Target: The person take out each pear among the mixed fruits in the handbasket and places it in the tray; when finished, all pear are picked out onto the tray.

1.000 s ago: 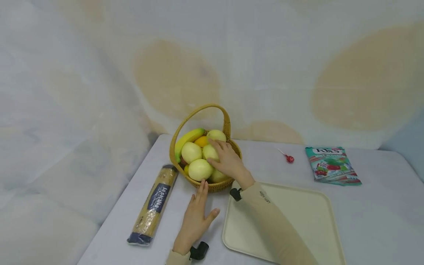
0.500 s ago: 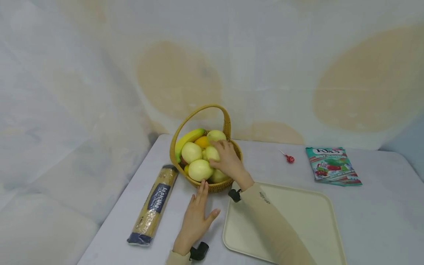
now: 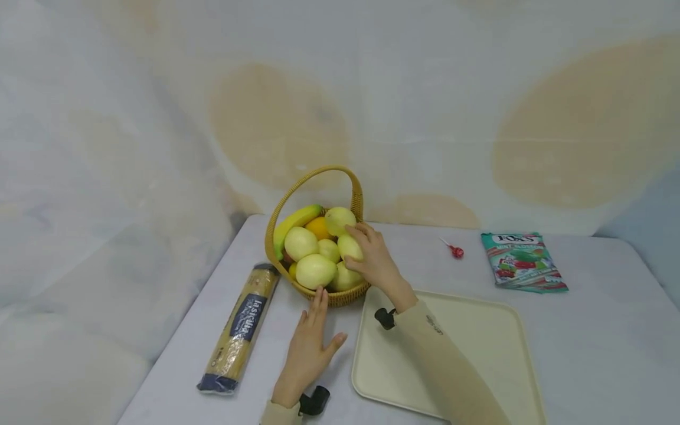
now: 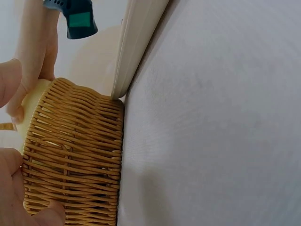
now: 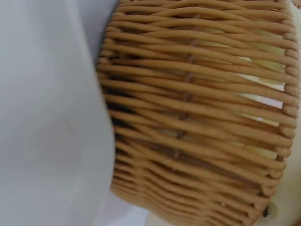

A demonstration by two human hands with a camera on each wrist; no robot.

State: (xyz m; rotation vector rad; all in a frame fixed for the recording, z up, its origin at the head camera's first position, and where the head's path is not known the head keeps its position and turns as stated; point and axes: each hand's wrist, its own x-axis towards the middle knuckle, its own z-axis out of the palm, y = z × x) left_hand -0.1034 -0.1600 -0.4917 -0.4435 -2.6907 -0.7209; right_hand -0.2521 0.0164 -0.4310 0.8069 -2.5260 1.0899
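Note:
A wicker basket (image 3: 341,298) with a tall handle stands on the table, heaped with fruit. In it are a banana (image 3: 297,221), an orange (image 3: 319,228) and several round pale yellow-green fruits (image 3: 316,271) whose kind I cannot tell. My right hand (image 3: 377,260) reaches over the basket's right side and grips one pale yellow-green fruit (image 3: 350,248) between thumb and fingers. My left hand (image 3: 308,348) is stretched out in front, its fingertips touching the basket's front side. In the right wrist view the wicker wall (image 5: 197,103) fills most of the picture and the hand is out of sight.
A pack of spaghetti (image 3: 239,330) lies left of the basket. A cream tray (image 3: 489,342) sits at the right, under my right forearm. Farther right are a red lollipop (image 3: 456,252) and a teal bag of Fox's candy (image 3: 523,262). Behind hangs a patterned cloth (image 3: 425,118).
My right hand has shifted right within the basket, drawing the gripped pale fruit with it, and a smaller fruit beside it shows more. The left hand stays at the basket's front.

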